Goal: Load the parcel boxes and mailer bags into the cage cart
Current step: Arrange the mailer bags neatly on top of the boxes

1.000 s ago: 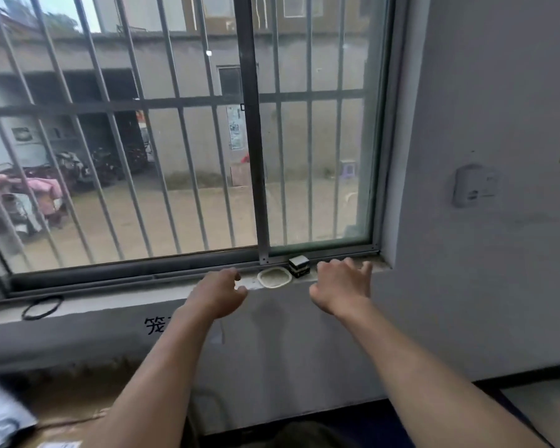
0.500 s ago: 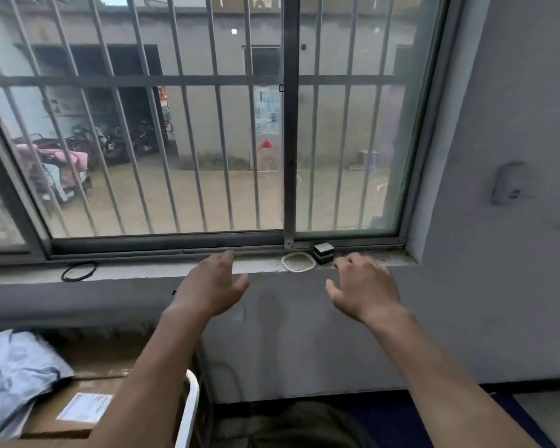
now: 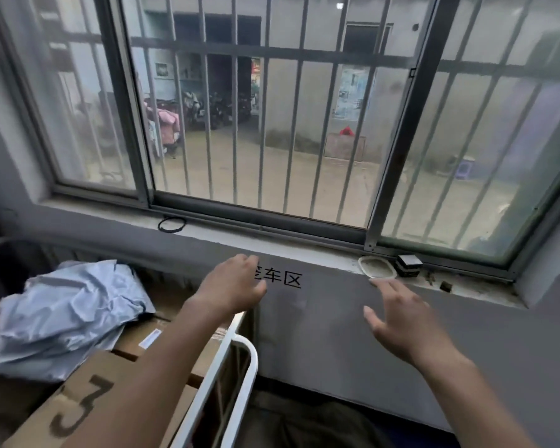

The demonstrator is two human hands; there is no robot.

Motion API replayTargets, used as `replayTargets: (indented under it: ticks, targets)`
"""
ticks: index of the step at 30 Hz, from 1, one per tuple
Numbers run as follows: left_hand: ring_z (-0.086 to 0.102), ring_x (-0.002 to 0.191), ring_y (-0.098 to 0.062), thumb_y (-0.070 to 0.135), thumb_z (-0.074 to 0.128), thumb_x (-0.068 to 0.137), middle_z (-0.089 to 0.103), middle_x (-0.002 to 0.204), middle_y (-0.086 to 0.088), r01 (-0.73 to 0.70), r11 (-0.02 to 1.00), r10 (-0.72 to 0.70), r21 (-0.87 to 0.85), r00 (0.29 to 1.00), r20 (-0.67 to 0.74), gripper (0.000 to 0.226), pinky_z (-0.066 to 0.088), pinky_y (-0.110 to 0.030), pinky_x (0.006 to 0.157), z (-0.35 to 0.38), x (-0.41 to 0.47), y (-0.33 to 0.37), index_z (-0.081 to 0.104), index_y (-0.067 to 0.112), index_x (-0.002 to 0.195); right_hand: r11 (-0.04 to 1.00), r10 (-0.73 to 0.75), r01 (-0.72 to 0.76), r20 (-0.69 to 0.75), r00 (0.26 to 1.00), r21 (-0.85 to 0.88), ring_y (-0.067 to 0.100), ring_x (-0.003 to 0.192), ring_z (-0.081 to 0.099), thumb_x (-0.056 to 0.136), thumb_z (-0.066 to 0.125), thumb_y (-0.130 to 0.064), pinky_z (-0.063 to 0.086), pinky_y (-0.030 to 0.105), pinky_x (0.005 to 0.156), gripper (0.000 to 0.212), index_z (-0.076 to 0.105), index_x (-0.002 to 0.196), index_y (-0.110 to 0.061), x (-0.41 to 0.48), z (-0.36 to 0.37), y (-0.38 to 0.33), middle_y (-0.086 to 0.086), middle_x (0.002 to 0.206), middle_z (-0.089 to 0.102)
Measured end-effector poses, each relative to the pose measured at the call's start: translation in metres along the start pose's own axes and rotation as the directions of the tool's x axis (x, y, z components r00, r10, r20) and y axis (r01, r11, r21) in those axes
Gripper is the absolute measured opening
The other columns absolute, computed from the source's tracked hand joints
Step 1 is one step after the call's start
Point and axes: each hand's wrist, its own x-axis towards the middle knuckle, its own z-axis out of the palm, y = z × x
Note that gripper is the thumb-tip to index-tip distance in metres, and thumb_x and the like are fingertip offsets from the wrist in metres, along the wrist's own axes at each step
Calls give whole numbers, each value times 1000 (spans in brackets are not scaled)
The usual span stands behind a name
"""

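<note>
While left hand (image 3: 232,287) and right hand (image 3: 398,321) hover empty, fingers loosely spread, crumpled grey plastic mailer bag (image 3: 62,312) on brown cardboard parcel boxes (image 3: 88,399) may slide if bumped

A parcel depot room: boxes (image 3: 88,392) and mailer bags (image 3: 65,315) fill a cage cart (image 3: 230,376) beneath a barred window (image 3: 265,124).

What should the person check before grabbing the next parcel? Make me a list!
1. Left hand free: ok, open and holding nothing.
2. Right hand free: ok, open with fingers spread.
3. Mailer bag settled: ok, it lies on the cardboard boxes, beside the white rail of the cage cart.
4. Room left in the cart: cannot tell, only a corner shows.
5. Next parcel in sight: not ok, none shows outside the cart.
</note>
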Motion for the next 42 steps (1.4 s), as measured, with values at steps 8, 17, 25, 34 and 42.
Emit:
replayTargets:
  ticks: [8,17,25,34,42]
  targets:
    - [50,128,-27,45,56,94,54,139,-11,106,992,-110,63,992,68,58,44,-40,105,-13,-16,-24,46,13,142,994,-28,38,96,995,-99,19,133,47,96,43,-48,38,40,103,55,41,146,-26,23,23,-16,-5,149,44]
    - [52,126,-26,42,55,97,54,140,-9,224,970,-223,98,975,-20,55,45,-40,102,-44,-37,-40,46,14,144,991,-115,122,112,987,-57,20,136,43,97,43,-48,24,55,116,50,43,142,-25,33,21,-32,-4,149,41]
    - [51,129,-24,43,56,98,53,144,-8,271,961,-269,48,962,-42,58,42,-35,103,-57,-54,-63,43,15,148,977,-206,210,76,976,-48,14,134,47,97,44,-43,21,58,117,42,52,137,-34,35,18,-57,-14,147,48]
    - [49,133,-23,42,53,98,53,145,-6,292,955,-288,54,955,-69,56,42,-37,107,-78,-78,-126,45,15,146,965,-246,253,87,965,-70,18,139,43,97,45,-45,23,57,118,48,48,142,-30,27,28,-121,-8,155,39]
    - [48,133,-23,41,51,99,50,148,-3,269,961,-266,69,962,-60,54,41,-36,107,-98,-115,-233,44,18,147,972,-201,208,72,977,-107,19,142,39,96,44,-45,25,52,116,51,44,145,-28,-2,50,-225,-5,160,31]
